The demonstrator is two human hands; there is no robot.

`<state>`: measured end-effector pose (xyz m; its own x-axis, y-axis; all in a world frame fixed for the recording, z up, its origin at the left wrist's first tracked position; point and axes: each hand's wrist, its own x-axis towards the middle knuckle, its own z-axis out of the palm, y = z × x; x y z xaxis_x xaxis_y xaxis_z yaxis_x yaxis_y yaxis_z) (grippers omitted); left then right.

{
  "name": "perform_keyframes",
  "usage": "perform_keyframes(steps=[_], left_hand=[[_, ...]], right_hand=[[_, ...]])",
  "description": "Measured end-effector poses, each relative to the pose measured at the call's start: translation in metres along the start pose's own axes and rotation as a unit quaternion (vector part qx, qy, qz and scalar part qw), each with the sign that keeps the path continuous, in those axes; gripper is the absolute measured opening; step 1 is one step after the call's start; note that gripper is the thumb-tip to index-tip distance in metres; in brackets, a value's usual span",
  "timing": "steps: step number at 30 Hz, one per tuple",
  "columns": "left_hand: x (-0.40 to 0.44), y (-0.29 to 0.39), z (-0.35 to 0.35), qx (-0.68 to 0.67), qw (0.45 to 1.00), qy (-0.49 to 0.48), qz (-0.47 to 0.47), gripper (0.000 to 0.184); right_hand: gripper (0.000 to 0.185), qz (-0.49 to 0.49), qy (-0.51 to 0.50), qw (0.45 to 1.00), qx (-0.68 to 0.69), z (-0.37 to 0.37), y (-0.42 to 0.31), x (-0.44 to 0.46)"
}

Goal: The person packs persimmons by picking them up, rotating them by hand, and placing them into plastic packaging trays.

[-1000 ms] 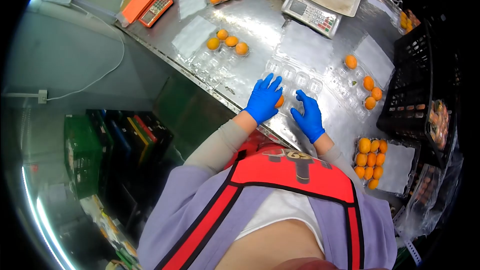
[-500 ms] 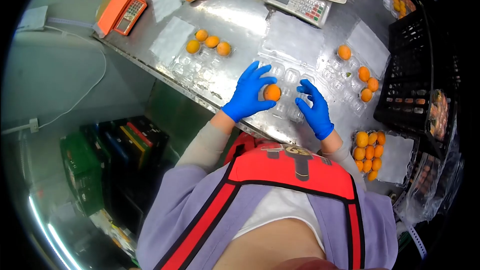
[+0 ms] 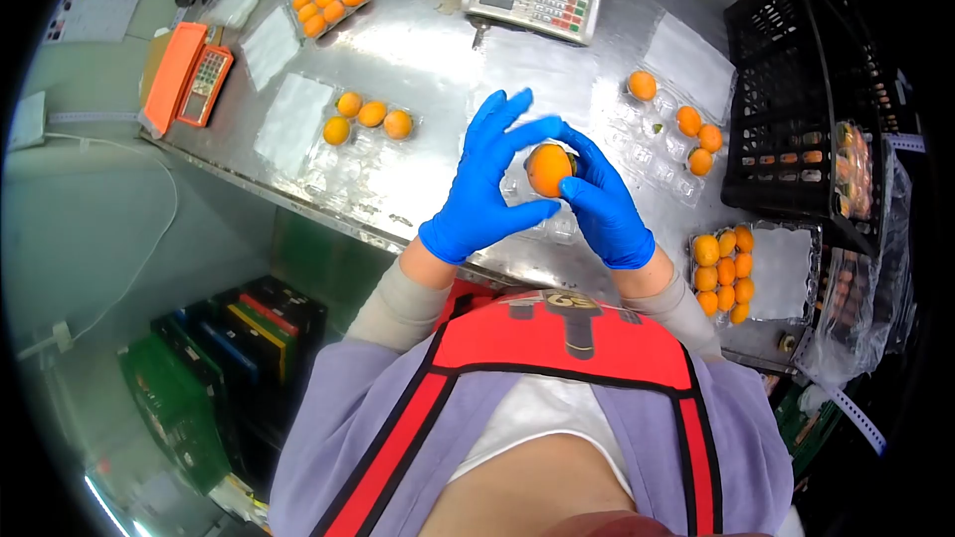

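A round orange-coloured fruit (image 3: 549, 171) is raised above the table, pinched by my right hand (image 3: 604, 201), its thumb on the near side and its fingers behind. My left hand (image 3: 485, 179) opens toward the fruit from the left, thumb and fingers spread. Both hands wear blue gloves. Below them lies a clear plastic tray (image 3: 559, 229), mostly hidden by the hands. To the left, another clear tray (image 3: 350, 174) holds several fruits in its far cells. On the right, a clear tray (image 3: 637, 129) holds several more.
Behind the hands stands a weighing scale (image 3: 532, 0). An orange scale (image 3: 189, 78) is at the far left. Filled fruit trays sit at back left (image 3: 328, 0) and near right (image 3: 724, 273). A black crate (image 3: 786, 89) borders the right side. The metal table's front edge (image 3: 298, 201) runs diagonally.
The fruit has come up from the tray toward me and is now in my right hand. My right hand has moved left to it; my left hand is spread beside it. The view has shifted.
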<state>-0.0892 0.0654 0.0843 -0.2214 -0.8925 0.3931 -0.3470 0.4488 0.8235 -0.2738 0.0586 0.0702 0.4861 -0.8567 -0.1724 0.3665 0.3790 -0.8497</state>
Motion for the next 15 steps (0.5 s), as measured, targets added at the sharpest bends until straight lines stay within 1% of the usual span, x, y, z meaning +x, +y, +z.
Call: perform_keyframes(steps=[1, 2, 4, 5, 6, 7, 8, 9, 10, 11, 13, 15], left_hand=[[0.002, 0.004, 0.001, -0.018, 1.000, -0.004, -0.009, 0.085], [0.000, 0.003, 0.004, -0.020, 1.000, -0.005, -0.009, 0.085], [-0.004, 0.001, 0.007, -0.190, 0.979, 0.015, -0.066, 0.101], [-0.004, 0.003, 0.007, -0.191, 0.979, 0.015, -0.066, 0.101], [-0.004, 0.006, 0.007, -0.283, 0.951, 0.011, -0.125, 0.105], [-0.005, 0.009, 0.007, -0.371, 0.910, 0.007, -0.183, 0.108], [-0.005, 0.009, 0.007, -0.371, 0.910, 0.010, -0.183, 0.108], [-0.005, 0.008, 0.007, -0.412, 0.888, -0.015, -0.202, 0.107], [-0.005, 0.008, 0.008, -0.452, 0.864, -0.039, -0.220, 0.106], [-0.005, 0.009, 0.009, -0.451, 0.864, -0.035, -0.220, 0.106], [-0.004, 0.012, 0.013, -0.496, 0.843, -0.054, -0.204, 0.106], [-0.002, 0.019, 0.012, -0.501, 0.840, -0.047, -0.203, 0.105]], right_hand=[[0.067, 0.000, 0.003, 1.000, -0.002, 0.000, -0.002, -0.002], [0.070, -0.041, -0.003, 0.999, -0.025, 0.001, -0.006, -0.004], [0.078, -0.114, 0.004, 0.990, -0.081, 0.004, -0.013, -0.006], [0.078, -0.114, 0.003, 0.990, -0.081, 0.004, -0.013, -0.007], [0.080, -0.192, 0.013, 0.968, -0.163, 0.003, -0.012, -0.008], [0.082, -0.269, 0.020, 0.932, -0.242, 0.003, -0.011, -0.009], [0.085, -0.295, 0.015, 0.914, -0.279, 0.003, -0.013, -0.009], [0.085, -0.295, 0.012, 0.914, -0.279, 0.002, -0.014, -0.009], [0.084, -0.332, 0.014, 0.887, -0.320, 0.001, -0.015, -0.009], [0.083, -0.368, 0.017, 0.858, -0.359, 0.001, -0.016, -0.009], [0.081, -0.371, 0.022, 0.858, -0.354, 0.002, -0.016, -0.009], [0.074, -0.387, 0.032, 0.826, -0.409, 0.001, -0.018, -0.009]])
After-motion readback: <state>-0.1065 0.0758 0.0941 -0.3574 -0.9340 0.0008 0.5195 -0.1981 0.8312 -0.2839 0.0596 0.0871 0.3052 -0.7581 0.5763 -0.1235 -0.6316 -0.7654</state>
